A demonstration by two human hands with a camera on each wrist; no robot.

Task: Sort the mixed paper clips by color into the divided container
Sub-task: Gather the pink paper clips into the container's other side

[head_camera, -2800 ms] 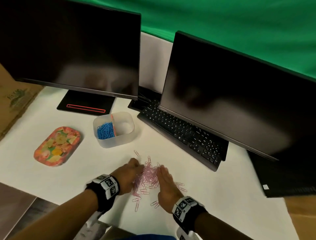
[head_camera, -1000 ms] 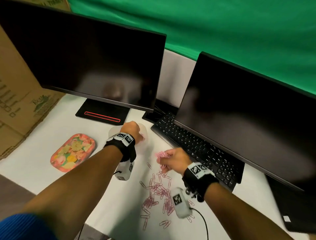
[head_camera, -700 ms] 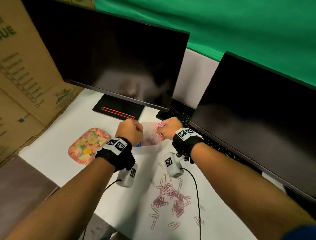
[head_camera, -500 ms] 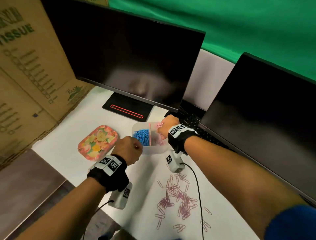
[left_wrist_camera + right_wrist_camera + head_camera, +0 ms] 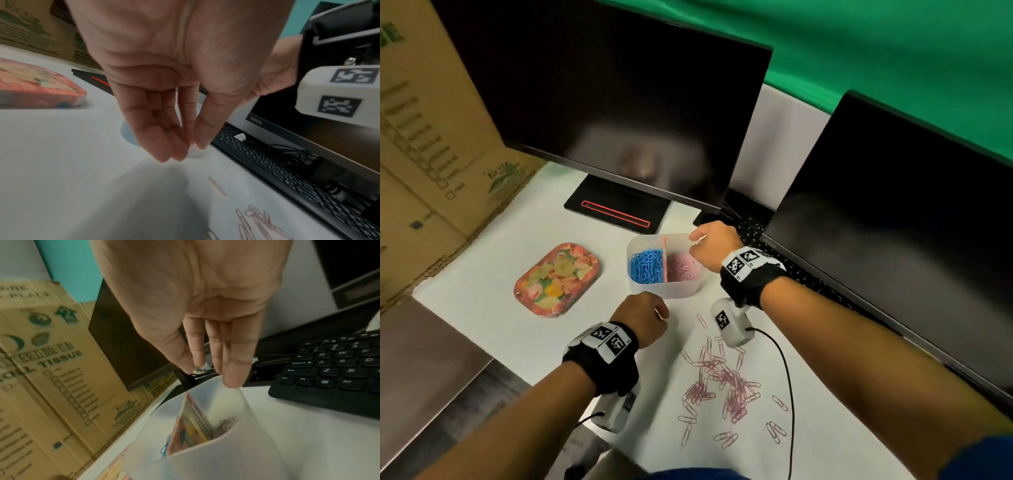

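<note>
Two dark monitors (image 5: 619, 113) stand at the back of your white counter (image 5: 482, 308), with a cardboard box (image 5: 424, 154) on the left and a black keyboard (image 5: 801, 274) under the right screen. In the middle stands the divided container (image 5: 664, 289): blue clips (image 5: 645, 265) fill its left compartment and pink clips (image 5: 683, 267) lie in the right one, with a thin divider (image 5: 663, 253) between them. Just left of it lies a flowered tin (image 5: 556, 279). Your right hand (image 5: 714, 248) hangs over the right rim of the container, its fingers (image 5: 232, 363) straight and loose, so this grip is wide and holds nothing. Your left hand (image 5: 642, 317) is just in front of the container; its fingers point down and close together, and I see no clip between them. The loose pink clips (image 5: 722, 387) are scattered on the counter toward you and a little to the right, nearer to the left hand. They lie in many directions, so I judge you must turn the pinch for each one or sweep them together. The counter around the pile is open, but the front edge is near, and a black cable (image 5: 787, 383) runs along the right side of the pile.
</note>
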